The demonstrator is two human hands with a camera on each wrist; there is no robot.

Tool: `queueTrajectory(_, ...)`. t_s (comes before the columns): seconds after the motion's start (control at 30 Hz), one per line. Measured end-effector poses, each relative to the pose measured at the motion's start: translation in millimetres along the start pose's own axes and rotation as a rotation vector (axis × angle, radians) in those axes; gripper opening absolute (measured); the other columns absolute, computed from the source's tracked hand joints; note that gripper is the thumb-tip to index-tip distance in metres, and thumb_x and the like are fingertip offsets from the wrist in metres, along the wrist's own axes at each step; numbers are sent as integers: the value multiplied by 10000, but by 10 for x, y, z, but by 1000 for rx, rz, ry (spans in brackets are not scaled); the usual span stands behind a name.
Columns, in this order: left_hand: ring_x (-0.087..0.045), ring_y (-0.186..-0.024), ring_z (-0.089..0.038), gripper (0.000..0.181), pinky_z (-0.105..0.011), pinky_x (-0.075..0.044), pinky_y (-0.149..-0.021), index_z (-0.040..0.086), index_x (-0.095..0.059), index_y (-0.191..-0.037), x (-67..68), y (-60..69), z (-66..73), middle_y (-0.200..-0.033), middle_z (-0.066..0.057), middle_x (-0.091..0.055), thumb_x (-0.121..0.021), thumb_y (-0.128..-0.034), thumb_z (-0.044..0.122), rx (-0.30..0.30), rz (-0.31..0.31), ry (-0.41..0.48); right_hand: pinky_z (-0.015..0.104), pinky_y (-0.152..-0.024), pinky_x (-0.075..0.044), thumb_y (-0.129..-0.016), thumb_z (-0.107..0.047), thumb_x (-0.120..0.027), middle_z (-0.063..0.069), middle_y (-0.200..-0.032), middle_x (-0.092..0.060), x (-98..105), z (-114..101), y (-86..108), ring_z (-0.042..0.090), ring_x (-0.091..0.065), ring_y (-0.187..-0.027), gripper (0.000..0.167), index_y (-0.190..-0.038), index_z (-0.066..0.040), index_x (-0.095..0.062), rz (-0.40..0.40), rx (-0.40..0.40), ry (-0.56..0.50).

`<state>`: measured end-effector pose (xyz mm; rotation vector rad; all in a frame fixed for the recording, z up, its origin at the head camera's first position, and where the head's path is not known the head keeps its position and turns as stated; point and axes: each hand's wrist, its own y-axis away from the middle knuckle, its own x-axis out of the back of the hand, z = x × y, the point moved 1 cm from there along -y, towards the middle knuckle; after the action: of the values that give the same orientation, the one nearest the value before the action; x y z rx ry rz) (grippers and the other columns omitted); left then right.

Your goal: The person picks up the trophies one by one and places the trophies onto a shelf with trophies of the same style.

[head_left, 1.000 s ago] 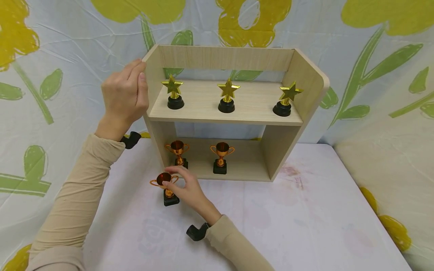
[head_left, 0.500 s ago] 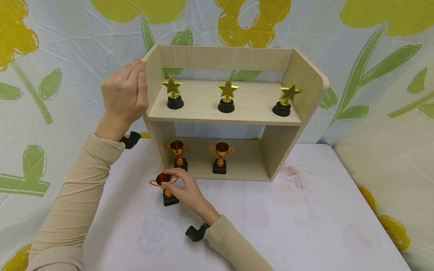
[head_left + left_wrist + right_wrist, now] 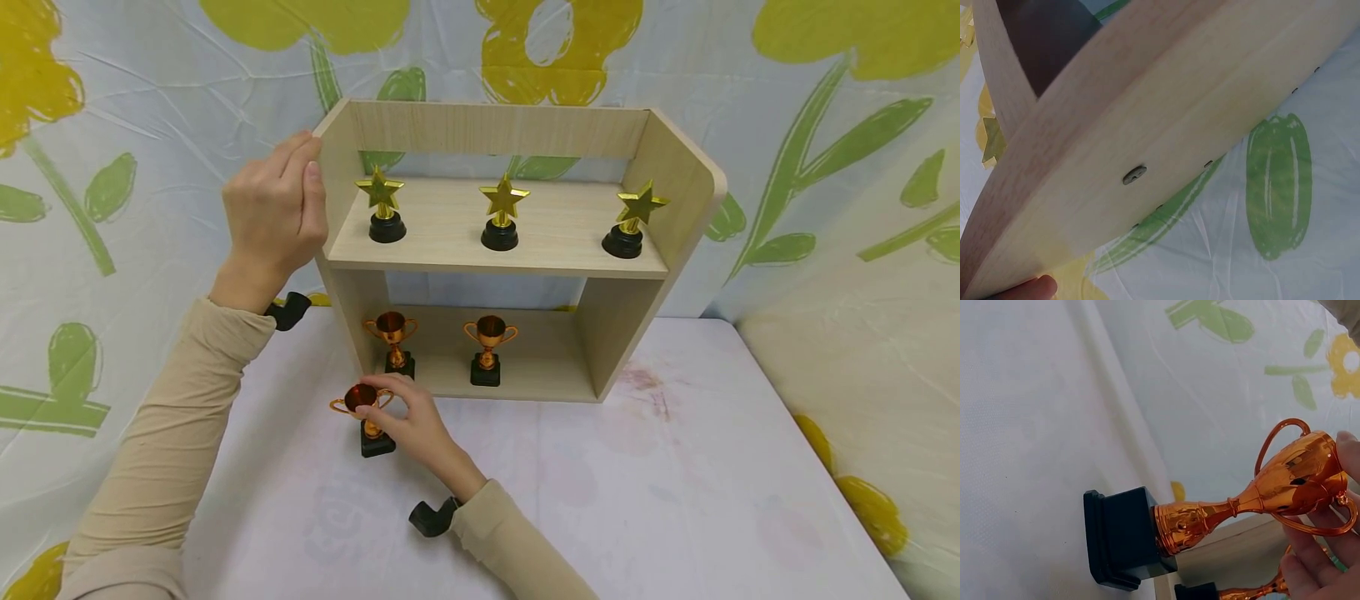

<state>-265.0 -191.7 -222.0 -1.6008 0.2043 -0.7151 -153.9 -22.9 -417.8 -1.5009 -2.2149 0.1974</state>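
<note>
My right hand (image 3: 415, 421) pinches an orange-bronze trophy cup (image 3: 372, 427) near its rim, in front of the shelf's lower left corner. In the right wrist view this trophy cup (image 3: 1297, 472) has two loop handles and a black square base; whether the base touches the table I cannot tell. My left hand (image 3: 273, 204) grips the upper edge of the left side panel of a pale wooden shelf (image 3: 498, 271). The left wrist view shows that panel (image 3: 1104, 181) from outside, with one fingertip (image 3: 1041, 287) at its edge. Two matching trophy cups (image 3: 395, 327) (image 3: 491, 332) stand on the lower level.
On the upper level stand three gold star trophies, at left (image 3: 382, 193), middle (image 3: 504, 200) and right (image 3: 639, 204), on round black bases. The shelf stands on a table with a white cloth (image 3: 675, 483). A flower-printed curtain (image 3: 817, 125) hangs behind it.
</note>
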Motion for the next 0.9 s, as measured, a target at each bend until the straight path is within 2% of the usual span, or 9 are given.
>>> queueTrajectory(0.27,-649,-783,-477,494,-583,-486,-631,-51,-711,-1109,-6,2,-4,-1153,-169,-703,-356,-953,254,-8,12,8,416,-1053,-420,-845,-85,-778,101,-1293,-634,-1,5,-7,193,-546,-1237,457,-1281,-51,-645,-2,-24,8)
queueTrajectory(0.6,-653,-792,-476,492,-585,-487,-631,-52,-711,-1113,-11,1,-2,-1157,-168,-703,-359,-955,254,-5,10,8,440,-1038,-424,-862,-70,-757,82,-1239,-659,-21,26,-10,190,-578,-1182,463,-1304,-66,-621,-12,-35,7)
queueTrajectory(0.9,-662,-803,-472,497,-591,-492,-634,-50,-711,-1116,-18,3,-2,-1158,-165,-703,-358,-955,260,0,12,6,445,-1031,-415,-861,-71,-757,103,-1226,-663,-22,6,-6,219,-578,-1167,457,-1294,-34,-618,-9,-43,-18)
